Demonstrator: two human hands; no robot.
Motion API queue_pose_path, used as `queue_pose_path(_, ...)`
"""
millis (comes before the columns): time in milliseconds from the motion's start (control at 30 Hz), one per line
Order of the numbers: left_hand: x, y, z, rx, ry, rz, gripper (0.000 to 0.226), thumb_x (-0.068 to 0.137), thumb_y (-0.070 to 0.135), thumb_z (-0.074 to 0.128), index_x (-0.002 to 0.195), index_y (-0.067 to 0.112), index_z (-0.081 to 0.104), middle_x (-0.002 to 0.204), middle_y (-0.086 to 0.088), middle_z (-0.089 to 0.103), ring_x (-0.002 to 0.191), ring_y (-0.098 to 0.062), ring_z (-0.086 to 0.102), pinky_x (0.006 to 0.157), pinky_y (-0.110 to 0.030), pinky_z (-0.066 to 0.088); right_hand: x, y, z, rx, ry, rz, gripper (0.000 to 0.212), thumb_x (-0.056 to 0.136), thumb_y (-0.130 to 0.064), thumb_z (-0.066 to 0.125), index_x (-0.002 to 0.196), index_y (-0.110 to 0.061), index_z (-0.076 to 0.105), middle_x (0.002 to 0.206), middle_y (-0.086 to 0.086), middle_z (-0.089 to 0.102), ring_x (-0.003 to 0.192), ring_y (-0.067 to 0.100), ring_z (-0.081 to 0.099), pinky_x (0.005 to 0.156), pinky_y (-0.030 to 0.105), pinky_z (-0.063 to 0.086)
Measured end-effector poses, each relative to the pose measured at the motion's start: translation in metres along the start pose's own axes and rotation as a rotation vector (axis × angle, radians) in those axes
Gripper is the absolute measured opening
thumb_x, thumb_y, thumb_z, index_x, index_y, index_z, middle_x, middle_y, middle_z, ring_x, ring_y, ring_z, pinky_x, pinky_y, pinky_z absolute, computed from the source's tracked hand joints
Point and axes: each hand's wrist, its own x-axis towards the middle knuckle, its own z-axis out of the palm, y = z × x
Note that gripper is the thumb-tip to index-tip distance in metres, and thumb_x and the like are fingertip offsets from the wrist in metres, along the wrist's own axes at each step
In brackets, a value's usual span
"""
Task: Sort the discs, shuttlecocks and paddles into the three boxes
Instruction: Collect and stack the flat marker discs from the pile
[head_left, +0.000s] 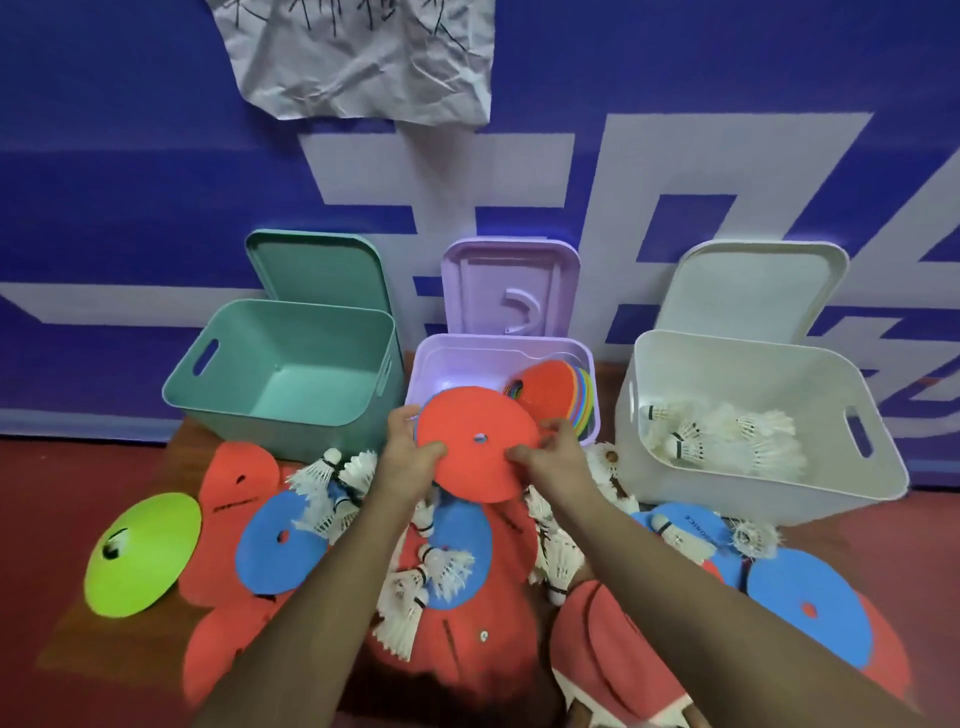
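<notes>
I hold a red disc (478, 441) with a small centre hole just in front of the purple box (457, 358). My left hand (410, 449) grips its left edge and my right hand (550, 454) pinches its right edge. A blue rim shows behind the red disc on the left. Inside the purple box leans a stack of coloured discs (558, 397). The white box (675, 467) holds several shuttlecocks (727, 431). The green box (291, 374) has nothing in it. Loose shuttlecocks (332, 483), blue discs (280, 545) and red paddles (234, 509) lie on the floor.
A lime-green disc (143, 553) lies at the far left. Each box's lid leans against the blue wall behind it: green lid (317, 270), purple lid (509, 286), white lid (748, 291). More blue discs (810, 608) and red paddles (618, 639) lie at the right front.
</notes>
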Motion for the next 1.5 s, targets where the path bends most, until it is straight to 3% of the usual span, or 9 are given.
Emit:
queue_pose_path(200,0.112,-0.001,-0.008,0.476,0.08,0.133,0.06,0.065,0.022,0.061,0.124,0.016,0.055,0.114,-0.012,0.057,0.103,-0.031,0.058,0.09,-0.04,0.049,0.086,-0.023,0.045,-0.333,0.075,-0.027,0.011,0.074,-0.001,0.067,0.078,-0.004,0.057,0.062,0.003,0.055,0.057,0.02,0.055,0.055,0.035,0.05)
queue_pose_path(300,0.148,-0.002,-0.003,0.641,0.002,0.108,0.065,0.068,0.024,0.061,0.133,0.023,0.052,0.123,-0.009,0.054,0.108,-0.03,0.057,0.093,-0.039,0.048,0.125,-0.016,0.061,-0.508,0.074,-0.017,0.028,0.076,-0.005,0.068,0.062,-0.017,0.046,0.054,-0.004,0.044,0.057,0.019,0.048,0.055,0.028,0.037)
queue_pose_path(433,0.174,-0.015,0.006,0.675,-0.112,0.132,0.063,0.076,0.004,0.06,0.138,0.014,0.048,0.133,-0.013,0.051,0.118,-0.03,0.054,0.097,-0.034,0.042,0.15,0.001,0.063,-0.551,0.101,0.049,0.024,0.071,-0.007,0.069,0.088,-0.009,0.053,0.068,0.003,0.055,0.068,0.021,0.054,0.06,0.029,0.039)
queue_pose_path(633,0.184,-0.043,0.004,0.719,-0.045,0.278,0.065,0.082,-0.013,0.041,0.145,0.005,0.038,0.147,-0.013,0.041,0.133,-0.029,0.043,0.105,-0.027,0.031,0.163,0.007,0.069,-0.584,0.002,0.074,0.021,0.078,-0.022,0.067,0.081,-0.001,0.069,0.068,0.011,0.066,0.066,0.023,0.06,0.065,0.04,0.05)
queue_pose_path(833,0.183,-0.062,0.014,1.286,-0.252,0.413,0.075,0.083,-0.006,0.044,0.151,-0.001,0.013,0.161,-0.016,0.003,0.149,-0.03,-0.005,0.12,-0.04,-0.002,0.142,0.003,0.066,-0.777,-0.1,-0.014,0.023,0.087,-0.019,0.057,0.1,-0.002,0.065,0.096,0.014,0.068,0.095,0.031,0.063,0.073,0.03,0.042)
queue_pose_path(967,0.153,-0.043,0.005,1.032,-0.174,0.311,0.056,0.091,0.009,0.046,0.145,0.006,0.033,0.157,-0.015,0.021,0.145,-0.03,0.02,0.118,-0.04,0.018,0.117,-0.007,0.046,-0.727,-0.064,-0.138,0.026,0.085,-0.022,0.054,0.103,-0.007,0.066,0.092,0.011,0.072,0.091,0.028,0.067,0.079,0.032,0.049)
queue_pose_path(1100,0.101,-0.031,-0.025,0.683,-0.153,0.329,0.027,0.091,0.009,0.053,0.117,0.01,0.06,0.121,-0.007,0.052,0.109,-0.025,0.058,0.095,-0.037,0.047,0.065,-0.008,0.029,-0.547,0.0,-0.291,0.02,0.082,-0.023,0.052,0.094,-0.014,0.065,0.086,0.003,0.07,0.083,0.02,0.065,0.079,0.039,0.052)
queue_pose_path(1267,0.028,-0.054,-0.055,0.674,-0.17,0.336,0.017,0.089,0.006,0.055,0.099,0.014,0.065,0.1,-0.001,0.061,0.089,-0.013,0.062,0.083,-0.03,0.051,-0.002,0.031,0.028,-0.534,-0.074,-0.393,0.007,0.082,-0.024,0.059,0.085,-0.018,0.059,0.082,0.0,0.062,0.08,0.019,0.059,0.074,0.041,0.05)
queue_pose_path(1500,-0.05,-0.118,-0.08,0.782,-0.168,0.291,0.026,0.08,0.024,0.074,0.102,0.013,0.065,0.101,0.002,0.059,0.098,-0.017,0.058,0.087,-0.03,0.046,-0.043,0.102,0.05,-0.921,-0.268,-0.159,0.046,0.091,-0.049,0.05,0.112,-0.009,0.06,0.108,0.012,0.061,0.095,0.026,0.06,0.081,0.034,0.048)
